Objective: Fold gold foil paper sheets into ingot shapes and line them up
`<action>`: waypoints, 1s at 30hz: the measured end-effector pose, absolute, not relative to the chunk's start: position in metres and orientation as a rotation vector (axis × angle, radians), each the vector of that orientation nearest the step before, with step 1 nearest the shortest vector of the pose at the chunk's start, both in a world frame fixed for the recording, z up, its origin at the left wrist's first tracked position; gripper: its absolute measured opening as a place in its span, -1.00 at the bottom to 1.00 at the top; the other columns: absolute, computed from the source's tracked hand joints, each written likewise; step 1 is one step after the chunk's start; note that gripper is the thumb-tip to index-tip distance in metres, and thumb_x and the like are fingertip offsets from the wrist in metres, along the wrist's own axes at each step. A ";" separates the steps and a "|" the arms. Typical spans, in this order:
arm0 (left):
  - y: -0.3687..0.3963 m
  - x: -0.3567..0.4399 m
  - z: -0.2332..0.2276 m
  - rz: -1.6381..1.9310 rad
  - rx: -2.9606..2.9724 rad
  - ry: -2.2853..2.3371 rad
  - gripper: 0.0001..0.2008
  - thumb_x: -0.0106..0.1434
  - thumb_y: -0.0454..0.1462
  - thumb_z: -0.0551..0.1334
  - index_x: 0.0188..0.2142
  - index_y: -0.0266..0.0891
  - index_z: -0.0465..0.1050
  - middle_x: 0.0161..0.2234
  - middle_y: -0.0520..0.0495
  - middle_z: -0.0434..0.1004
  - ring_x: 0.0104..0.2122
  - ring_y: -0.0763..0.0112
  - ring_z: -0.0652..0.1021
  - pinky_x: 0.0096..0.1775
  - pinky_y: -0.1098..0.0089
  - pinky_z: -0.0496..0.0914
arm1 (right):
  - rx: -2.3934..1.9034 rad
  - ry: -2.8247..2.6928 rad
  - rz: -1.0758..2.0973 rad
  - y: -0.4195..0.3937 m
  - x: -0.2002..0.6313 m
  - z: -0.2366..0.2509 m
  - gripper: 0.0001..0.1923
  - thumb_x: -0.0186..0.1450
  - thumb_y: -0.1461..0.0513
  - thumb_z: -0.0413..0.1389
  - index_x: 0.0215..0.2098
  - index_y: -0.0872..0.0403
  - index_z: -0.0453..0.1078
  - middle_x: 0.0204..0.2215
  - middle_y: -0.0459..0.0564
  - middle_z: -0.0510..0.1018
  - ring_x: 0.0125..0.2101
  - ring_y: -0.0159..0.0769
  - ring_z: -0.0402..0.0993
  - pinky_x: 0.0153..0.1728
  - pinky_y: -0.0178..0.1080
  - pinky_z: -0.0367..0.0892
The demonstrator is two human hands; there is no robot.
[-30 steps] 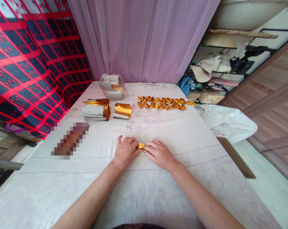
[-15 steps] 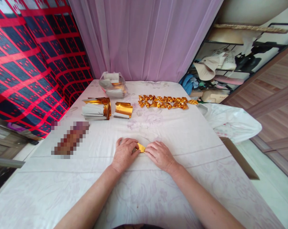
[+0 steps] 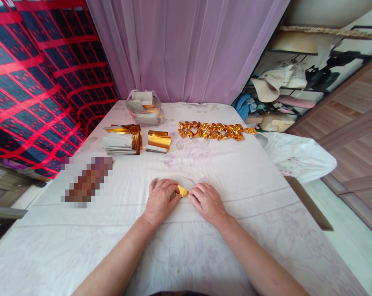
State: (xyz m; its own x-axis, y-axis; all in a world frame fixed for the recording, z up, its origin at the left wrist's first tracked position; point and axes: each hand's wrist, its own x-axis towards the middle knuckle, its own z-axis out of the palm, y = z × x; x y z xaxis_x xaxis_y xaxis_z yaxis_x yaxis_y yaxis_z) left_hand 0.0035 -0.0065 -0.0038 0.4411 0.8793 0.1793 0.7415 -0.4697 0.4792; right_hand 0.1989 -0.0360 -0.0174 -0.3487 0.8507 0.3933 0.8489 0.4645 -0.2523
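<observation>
Left hand [image 3: 159, 200] and right hand [image 3: 207, 201] pinch a small gold paper piece [image 3: 182, 190] between their fingertips, pressing it flat on the worktop [image 3: 204, 255] to crease it. Finished gold folds [image 3: 212, 130] lie in a row at one o'clock, unfolded gold sheets [image 3: 124, 139] at eleven.

Shiny gold foil paper [image 3: 182, 190], same glossy finish on the folded pieces [image 3: 212, 130]; matt floral cloth over the surface [image 3: 235, 172], sheer curtain [image 3: 186, 49].

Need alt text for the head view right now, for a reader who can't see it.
Both hands, left hand and right hand, press a small gold foil piece on a white-covered table. Farther back lie a row of folded gold pieces and stacks of foil sheets.
</observation>
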 end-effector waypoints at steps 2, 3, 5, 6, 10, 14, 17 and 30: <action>-0.006 0.003 -0.004 0.591 2.364 1.380 -0.94 0.24 -0.28 0.24 -0.30 -0.10 0.50 -0.09 -0.03 0.58 -0.03 0.22 0.47 0.17 0.00 0.08 | -1.456 -2.216 -0.003 -0.036 0.197 -0.018 -0.84 0.36 0.27 0.05 -0.38 0.03 0.41 -0.41 -0.05 0.49 -0.34 -0.28 0.38 -0.26 -0.22 0.24; -0.007 0.003 -0.004 0.593 2.362 1.380 -0.94 0.24 -0.28 0.24 -0.30 -0.10 0.50 -0.09 -0.03 0.58 -0.03 0.22 0.47 0.17 0.00 0.07 | -1.472 -2.206 -0.007 -0.037 0.196 -0.018 -0.83 0.36 0.27 0.05 -0.39 0.03 0.41 -0.41 -0.05 0.48 -0.34 -0.28 0.37 -0.26 -0.22 0.24; -0.007 0.003 -0.004 0.593 2.358 1.384 -0.93 0.24 -0.29 0.23 -0.30 -0.09 0.50 -0.08 -0.02 0.58 -0.04 0.23 0.48 0.17 0.00 0.07 | -1.500 -2.195 -0.014 -0.037 0.195 -0.019 -0.83 0.36 0.26 0.04 -0.39 0.03 0.39 -0.42 -0.05 0.47 -0.35 -0.27 0.36 -0.27 -0.22 0.23; -0.007 0.003 -0.004 0.591 2.354 1.385 -0.92 0.25 -0.30 0.23 -0.31 -0.09 0.50 -0.08 -0.01 0.58 -0.04 0.23 0.48 0.17 0.01 0.07 | -1.514 -2.190 -0.021 -0.038 0.195 -0.019 -0.83 0.36 0.26 0.04 -0.40 0.03 0.39 -0.43 -0.05 0.46 -0.35 -0.26 0.36 -0.28 -0.22 0.23; -0.008 0.003 -0.002 0.592 2.333 1.378 -0.92 0.25 -0.31 0.22 -0.31 -0.10 0.50 -0.08 0.00 0.58 -0.03 0.25 0.48 0.17 0.01 0.07 | -1.561 -2.154 -0.062 -0.039 0.193 -0.021 -0.82 0.37 0.24 0.03 -0.40 0.04 0.37 -0.45 -0.04 0.44 -0.37 -0.25 0.34 -0.30 -0.22 0.19; -0.008 0.003 -0.002 0.580 2.328 1.373 -0.92 0.25 -0.32 0.22 -0.31 -0.10 0.49 -0.08 0.01 0.58 -0.03 0.25 0.48 0.17 -0.01 0.06 | -1.587 -2.123 -0.041 -0.040 0.192 -0.022 -0.81 0.37 0.23 0.03 -0.41 0.03 0.35 -0.46 -0.05 0.44 -0.37 -0.26 0.34 -0.32 -0.22 0.17; -0.008 0.003 -0.002 0.580 2.329 1.373 -0.92 0.26 -0.32 0.21 -0.31 -0.10 0.48 -0.07 -0.01 0.58 -0.03 0.23 0.48 0.17 -0.02 0.06 | -1.596 -2.109 -0.030 -0.040 0.191 -0.022 -0.80 0.37 0.22 0.03 -0.43 0.03 0.34 -0.46 -0.05 0.43 -0.38 -0.26 0.34 -0.33 -0.22 0.16; -0.007 0.003 -0.003 0.581 2.314 1.352 -0.91 0.24 -0.34 0.23 -0.30 -0.10 0.49 -0.07 0.02 0.57 -0.01 0.22 0.47 0.17 -0.04 0.06 | -1.676 -2.087 -0.047 -0.040 0.188 -0.019 -0.79 0.35 0.23 0.05 -0.46 0.04 0.33 -0.49 -0.09 0.42 -0.40 -0.30 0.34 -0.32 -0.25 0.11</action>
